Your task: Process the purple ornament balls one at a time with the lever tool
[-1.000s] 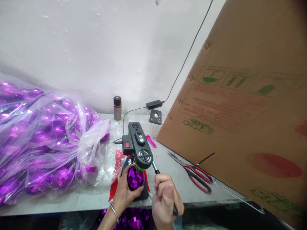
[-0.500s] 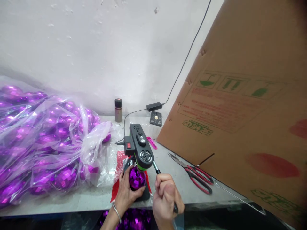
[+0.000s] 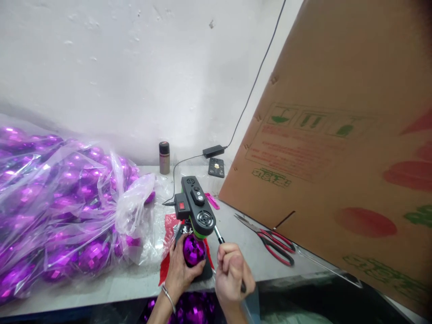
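Observation:
A shiny purple faceted ball (image 3: 195,250) sits beneath the head of a small black and green bench machine (image 3: 198,204) with a red switch. My left hand (image 3: 180,265) is wrapped round the ball's left and near sides, with a metal bangle on the wrist. To the right, my right hand (image 3: 234,274) is closed in a fist around the black grip of the machine's metal lever (image 3: 218,234). Red cloth or film (image 3: 165,265) lies under the machine's dark base. The ball's underside and its contact with the machine are hidden.
Clear plastic bags of purple balls (image 3: 67,202) fill the left side. Red-handled scissors (image 3: 273,240) lie right, before a large cardboard box (image 3: 320,135). A small bottle (image 3: 164,158), a power adapter (image 3: 213,151) and a dark card-like item (image 3: 216,167) stand near the wall. More balls (image 3: 195,308) show below the table edge.
The view has shifted slightly. Both hands keep their holds on the ball and the lever, with little visible movement relative to the machine.

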`<action>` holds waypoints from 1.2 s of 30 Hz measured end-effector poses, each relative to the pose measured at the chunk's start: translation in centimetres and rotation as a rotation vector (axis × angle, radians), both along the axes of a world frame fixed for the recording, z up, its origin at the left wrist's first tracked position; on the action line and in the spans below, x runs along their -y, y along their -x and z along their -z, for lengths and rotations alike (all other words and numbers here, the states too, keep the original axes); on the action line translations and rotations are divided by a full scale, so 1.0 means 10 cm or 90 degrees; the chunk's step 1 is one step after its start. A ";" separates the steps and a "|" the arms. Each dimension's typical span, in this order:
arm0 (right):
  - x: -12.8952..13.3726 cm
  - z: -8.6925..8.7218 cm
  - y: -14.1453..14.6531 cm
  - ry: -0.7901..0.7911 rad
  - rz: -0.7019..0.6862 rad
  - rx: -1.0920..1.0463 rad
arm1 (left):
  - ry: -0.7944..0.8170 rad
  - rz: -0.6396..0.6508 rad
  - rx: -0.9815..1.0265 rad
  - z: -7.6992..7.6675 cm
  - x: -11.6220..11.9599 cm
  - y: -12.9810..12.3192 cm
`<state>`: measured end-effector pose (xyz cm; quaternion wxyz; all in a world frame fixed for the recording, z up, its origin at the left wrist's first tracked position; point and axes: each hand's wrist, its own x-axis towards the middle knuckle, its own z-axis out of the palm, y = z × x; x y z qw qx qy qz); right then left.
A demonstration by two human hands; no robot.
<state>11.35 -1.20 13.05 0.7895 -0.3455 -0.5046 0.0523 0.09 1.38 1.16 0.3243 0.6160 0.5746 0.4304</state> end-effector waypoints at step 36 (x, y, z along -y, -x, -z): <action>0.75 0.91 -0.30 0.284 -0.179 0.203 | 0.300 0.192 -0.336 0.57 1.29 0.90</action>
